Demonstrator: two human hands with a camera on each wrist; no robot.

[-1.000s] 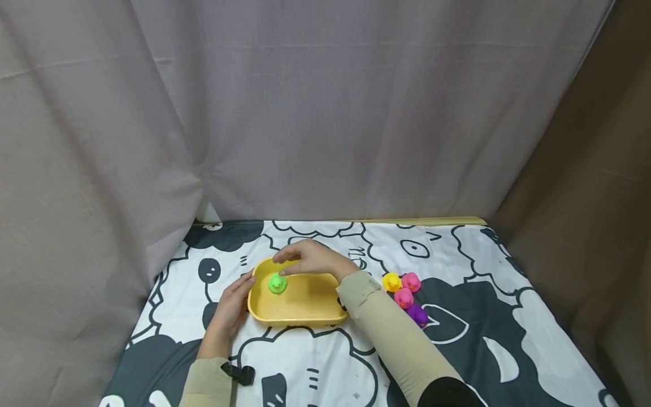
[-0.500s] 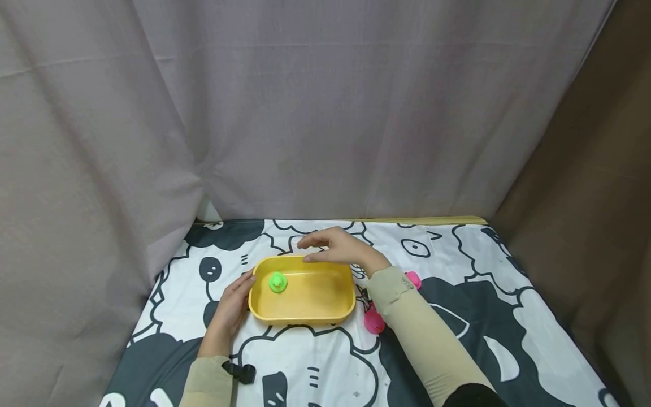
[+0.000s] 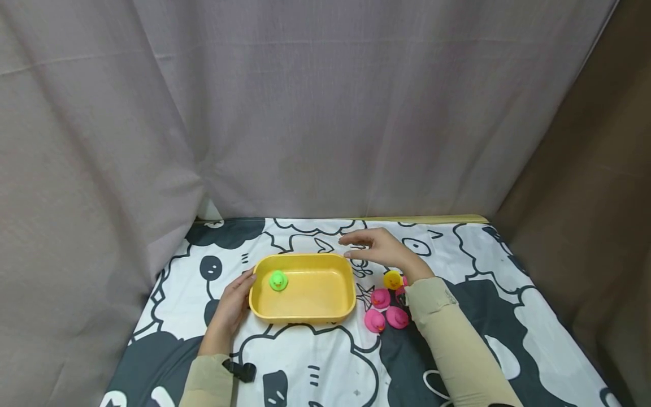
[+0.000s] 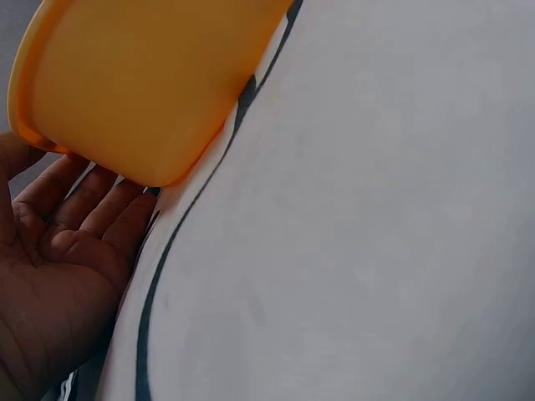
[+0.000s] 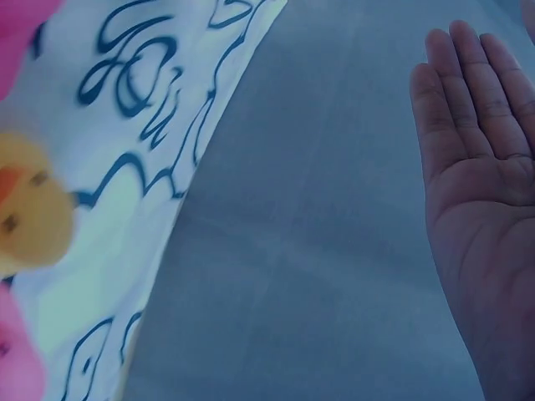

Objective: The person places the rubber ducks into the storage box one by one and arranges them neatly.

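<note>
Head view: green duck (image 3: 278,281) sat inside yellow tray (image 3: 315,294);
left hand (image 3: 235,301) touched its end, fingers relaxed; right hand (image 3: 382,247) hung empty, fingers extended; a low-dragging right sleeve (image 3: 455,339) could have scattered pink ducks (image 3: 397,317).

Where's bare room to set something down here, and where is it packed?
The yellow tray is bare right of the green duck. The cloth is free on the tray's near side, between the sleeves. It's packed right of the tray, with pink ducks and a yellow duck near the right sleeve, and left, by the left hand.
</note>
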